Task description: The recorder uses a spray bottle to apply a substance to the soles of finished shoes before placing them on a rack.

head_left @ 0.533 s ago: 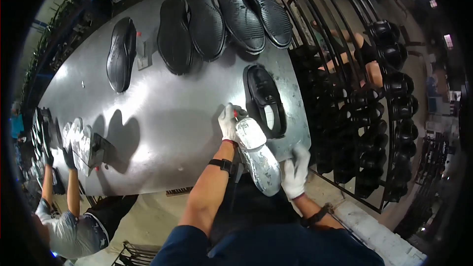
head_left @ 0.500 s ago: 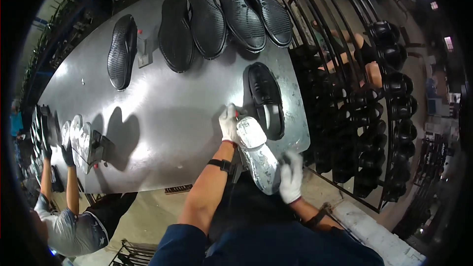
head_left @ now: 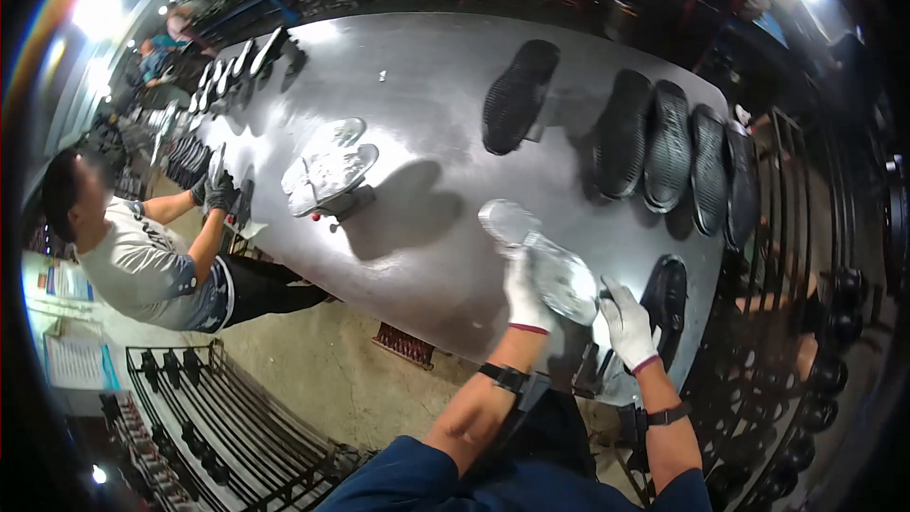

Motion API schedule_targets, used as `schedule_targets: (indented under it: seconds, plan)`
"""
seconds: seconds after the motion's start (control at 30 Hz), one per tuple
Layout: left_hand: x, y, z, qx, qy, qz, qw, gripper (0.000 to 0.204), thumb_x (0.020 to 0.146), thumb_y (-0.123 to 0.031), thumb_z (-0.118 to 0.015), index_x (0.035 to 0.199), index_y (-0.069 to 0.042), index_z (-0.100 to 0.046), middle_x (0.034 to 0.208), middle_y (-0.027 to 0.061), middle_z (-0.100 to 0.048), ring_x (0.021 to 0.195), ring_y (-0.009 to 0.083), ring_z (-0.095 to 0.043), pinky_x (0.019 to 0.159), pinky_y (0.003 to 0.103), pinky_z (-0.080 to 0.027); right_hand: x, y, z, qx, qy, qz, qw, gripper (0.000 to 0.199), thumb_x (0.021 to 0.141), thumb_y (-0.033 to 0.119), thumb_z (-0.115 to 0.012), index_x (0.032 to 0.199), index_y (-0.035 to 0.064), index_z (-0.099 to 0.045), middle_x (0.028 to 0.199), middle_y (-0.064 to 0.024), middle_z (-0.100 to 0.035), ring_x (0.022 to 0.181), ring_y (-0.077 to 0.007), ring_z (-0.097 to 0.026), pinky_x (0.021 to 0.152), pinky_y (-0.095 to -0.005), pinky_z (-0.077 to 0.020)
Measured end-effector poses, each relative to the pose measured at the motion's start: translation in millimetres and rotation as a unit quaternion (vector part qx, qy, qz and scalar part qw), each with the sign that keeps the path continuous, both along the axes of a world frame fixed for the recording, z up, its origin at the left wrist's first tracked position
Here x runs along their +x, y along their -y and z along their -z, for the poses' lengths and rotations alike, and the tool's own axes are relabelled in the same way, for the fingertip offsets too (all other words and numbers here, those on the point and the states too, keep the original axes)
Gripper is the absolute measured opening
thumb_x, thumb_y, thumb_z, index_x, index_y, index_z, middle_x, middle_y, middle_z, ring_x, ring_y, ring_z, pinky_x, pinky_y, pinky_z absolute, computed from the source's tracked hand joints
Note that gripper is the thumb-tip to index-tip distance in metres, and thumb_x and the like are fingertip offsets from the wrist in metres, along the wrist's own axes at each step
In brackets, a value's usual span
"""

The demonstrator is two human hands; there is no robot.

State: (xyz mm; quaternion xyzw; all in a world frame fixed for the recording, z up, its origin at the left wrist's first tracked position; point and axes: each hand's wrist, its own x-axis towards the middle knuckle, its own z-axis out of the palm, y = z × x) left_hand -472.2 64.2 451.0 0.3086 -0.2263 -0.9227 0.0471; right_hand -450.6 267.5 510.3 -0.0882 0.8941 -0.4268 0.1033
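In my white-gloved left hand (head_left: 523, 292) is a shiny silver metal shoe mold (head_left: 566, 280), shaped like a sole, with a separate rounded heel section. My fingers close around its side near the middle, and it is raised over the metal table. My right hand (head_left: 629, 327), also gloved, is beside the mold's wide end with fingers and thumb apart. Its fingertips are close to the mold's edge; contact is unclear. Just right of that hand, a black slip-on shoe (head_left: 666, 289) stands on the table, partly covered by the glove. Below the mold is a metal bracket (head_left: 590, 365).
Several black soles (head_left: 668, 147) lie along the right side of the metal table (head_left: 417, 270). More silver molds (head_left: 332, 175) stand on its left. A co-worker (head_left: 152, 251) handles a piece at the left edge. Racks of black shoes (head_left: 758, 398) are close on my right.
My view has swung left. The mold has turned, its heel section now pointing to the far left, and my left hand has moved along its side. My right hand remains near its wide end.
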Motion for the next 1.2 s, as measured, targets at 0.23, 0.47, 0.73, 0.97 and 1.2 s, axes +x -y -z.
schedule_targets:
  seconds: [0.23, 0.47, 0.73, 0.97, 1.2]
  plan:
    - [-27.1, 137.2, -32.5, -0.231, 0.076, -0.218, 0.945, 0.068, 0.105, -0.03, -0.065, 0.161, -0.011, -0.033, 0.133, 0.017, -0.064, 0.109, 0.0313, -0.069, 0.092, 0.048, -0.059, 48.6, -41.1, 88.1, 0.061, 0.111, 0.111, 0.986, 0.036, 0.105, 0.022, -0.058, 0.13, -0.0019, -0.068, 0.13, -0.0231, -0.069, 0.123, -0.0397, -0.065, 0.109, -0.0456, -0.0492]
    - [-171.1, 133.2, -50.7, -0.37, 0.019, 0.072, 0.926, 0.069, 0.105, -0.027, -0.066, 0.16, 0.003, -0.036, 0.144, 0.0172, -0.062, 0.118, 0.0264, -0.069, 0.1, 0.041, -0.055, 70.3, -97.4, 146.4, -0.046, 0.13, 0.256, 0.957, 0.02, 0.098, 0.013, -0.067, 0.111, -0.0013, -0.067, 0.106, -0.0179, -0.072, 0.102, -0.0298, -0.069, 0.094, -0.0383, -0.0522]
    - [-235.1, 90.8, -24.4, -0.284, -0.09, 0.123, 0.947, 0.052, 0.101, -0.022, -0.072, 0.144, 0.002, -0.055, 0.124, 0.0152, -0.069, 0.103, 0.0293, -0.07, 0.089, 0.044, -0.059, 40.9, -61.1, 119.5, 0.012, 0.192, 0.202, 0.96, 0.041, 0.094, 0.033, -0.074, 0.12, 0.0011, -0.072, 0.119, -0.0204, -0.073, 0.114, -0.037, -0.069, 0.098, -0.0407, -0.0534]
    - [44.1, 3.4, 42.2, -0.277, 0.072, 0.405, 0.869, 0.052, 0.109, -0.031, -0.061, 0.149, 0.001, -0.053, 0.121, 0.011, -0.071, 0.103, 0.0236, -0.071, 0.088, 0.037, -0.059, -19.6, -28.8, 7.7, -0.435, 0.165, 0.116, 0.878, 0.068, 0.099, 0.027, -0.075, 0.153, -0.0061, -0.049, 0.135, -0.015, -0.069, 0.121, -0.017, -0.064, 0.106, -0.0327, -0.0511]
    - [1.1, -34.4, 126.1, -0.048, 0.076, 0.177, 0.98, 0.037, 0.109, -0.028, -0.054, 0.128, 0.0, -0.07, 0.112, 0.0115, -0.076, 0.101, 0.0227, -0.072, 0.091, 0.037, -0.058, 65.7, -92.6, 2.6, -0.231, 0.276, 0.016, 0.933, 0.089, 0.091, 0.039, -0.082, 0.161, 0.0011, -0.043, 0.144, -0.0203, -0.065, 0.133, -0.0231, -0.062, 0.115, -0.0327, -0.0448]
